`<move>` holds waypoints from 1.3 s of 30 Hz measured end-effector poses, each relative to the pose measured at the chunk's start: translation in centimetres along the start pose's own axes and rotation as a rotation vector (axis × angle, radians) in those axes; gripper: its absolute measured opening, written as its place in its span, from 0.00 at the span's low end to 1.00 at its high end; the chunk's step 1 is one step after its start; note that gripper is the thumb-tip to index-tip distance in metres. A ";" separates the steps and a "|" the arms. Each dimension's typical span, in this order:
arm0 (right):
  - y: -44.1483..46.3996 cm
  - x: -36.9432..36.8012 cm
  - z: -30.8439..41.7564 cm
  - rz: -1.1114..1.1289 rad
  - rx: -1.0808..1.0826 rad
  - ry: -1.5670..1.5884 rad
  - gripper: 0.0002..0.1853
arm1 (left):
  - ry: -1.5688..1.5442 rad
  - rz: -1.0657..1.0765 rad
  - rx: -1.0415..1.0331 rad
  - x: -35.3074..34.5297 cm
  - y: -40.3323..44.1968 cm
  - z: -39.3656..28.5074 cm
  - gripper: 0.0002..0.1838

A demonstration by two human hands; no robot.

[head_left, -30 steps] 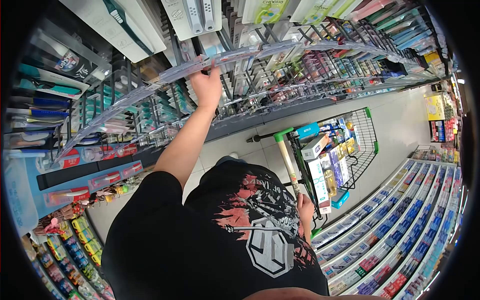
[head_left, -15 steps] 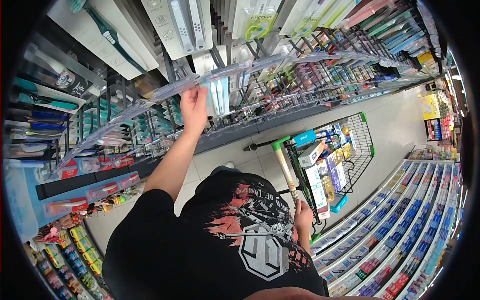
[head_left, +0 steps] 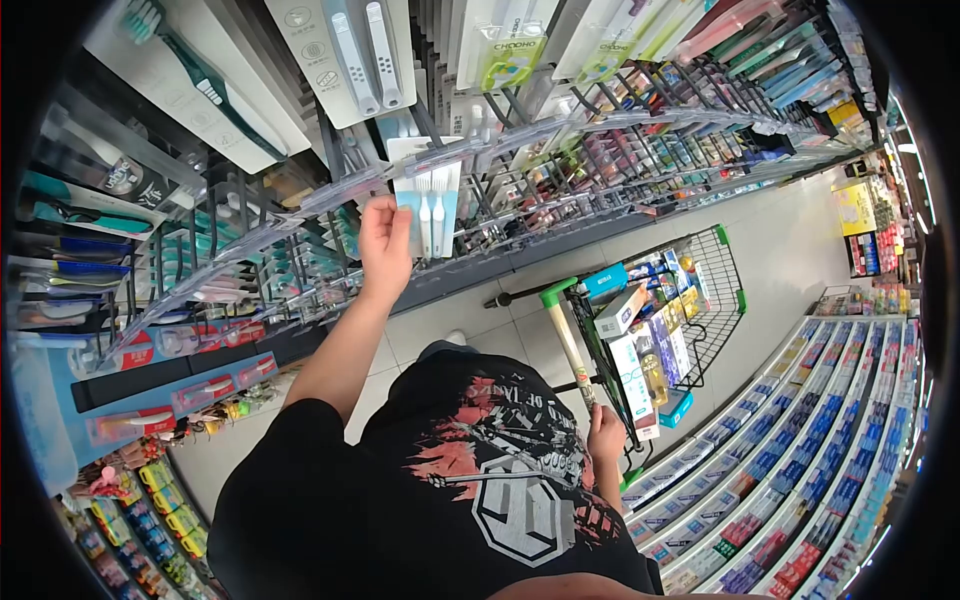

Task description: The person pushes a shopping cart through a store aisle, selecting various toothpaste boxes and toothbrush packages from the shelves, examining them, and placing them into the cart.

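1. A toothbrush pack (head_left: pixel 432 215), with two white brushes on a white and pale-blue card, was held by its edge in the left hand (head_left: pixel 385 243), to the left of the shopping cart (head_left: pixel 738 297). The fingers were curled in, with the thumb laid against the card.
2. The handle (head_left: pixel 568 340) of the cart was gripped near its closer end by the right hand (head_left: pixel 606 434), its fingers wrapped closed.
3. Stacked cartons (head_left: pixel 622 310) were carried inside the cart, and a teal box (head_left: pixel 677 406) was seen at its near end.
4. The side beyond the cart was lined by a rack of hanging toothbrushes, fronted by a clear rail (head_left: pixel 345 183); the pack was positioned at this rail.
5. On the cart's opposite side, tiered shelves (head_left: pixel 780 440) were filled with rows of small boxes, many of them blue.
6. A black T-shirt (head_left: pixel 330 490), printed in red and silver, was worn beside the cart.
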State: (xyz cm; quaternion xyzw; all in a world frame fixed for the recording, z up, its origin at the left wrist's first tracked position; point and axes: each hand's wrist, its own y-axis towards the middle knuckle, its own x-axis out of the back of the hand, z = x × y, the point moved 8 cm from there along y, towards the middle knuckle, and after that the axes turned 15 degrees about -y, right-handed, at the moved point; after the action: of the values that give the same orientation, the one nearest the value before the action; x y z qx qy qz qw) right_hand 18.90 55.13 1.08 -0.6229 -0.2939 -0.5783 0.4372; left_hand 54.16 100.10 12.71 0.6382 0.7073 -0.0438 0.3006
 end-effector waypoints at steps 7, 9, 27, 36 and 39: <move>0.0 -0.2 -0.2 0.016 -0.012 -0.015 0.26 | -0.009 0.032 -0.045 -1.4 -0.9 -0.8 0.05; -0.1 -0.2 -0.2 0.015 -0.021 -0.014 0.26 | 0.006 0.030 -0.054 -1.7 -0.8 -1.0 0.04; 1.8 15.1 14.7 0.252 0.134 1.380 0.30 | 0.545 0.968 0.185 -17.1 -13.4 3.1 0.11; -1.8 14.5 7.4 0.276 -0.106 1.383 0.19 | 0.445 1.440 0.421 -21.5 -15.3 5.1 0.22; -4.1 14.3 2.2 0.165 -0.269 1.428 0.18 | 0.337 1.400 0.724 -20.8 -15.6 7.1 0.18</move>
State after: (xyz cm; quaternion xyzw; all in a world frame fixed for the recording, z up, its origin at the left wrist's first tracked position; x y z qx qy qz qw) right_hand 18.61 56.90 16.01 -0.1626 0.1843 -0.8397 0.4843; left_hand 42.34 75.87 11.92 0.9893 0.1209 0.0251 -0.0779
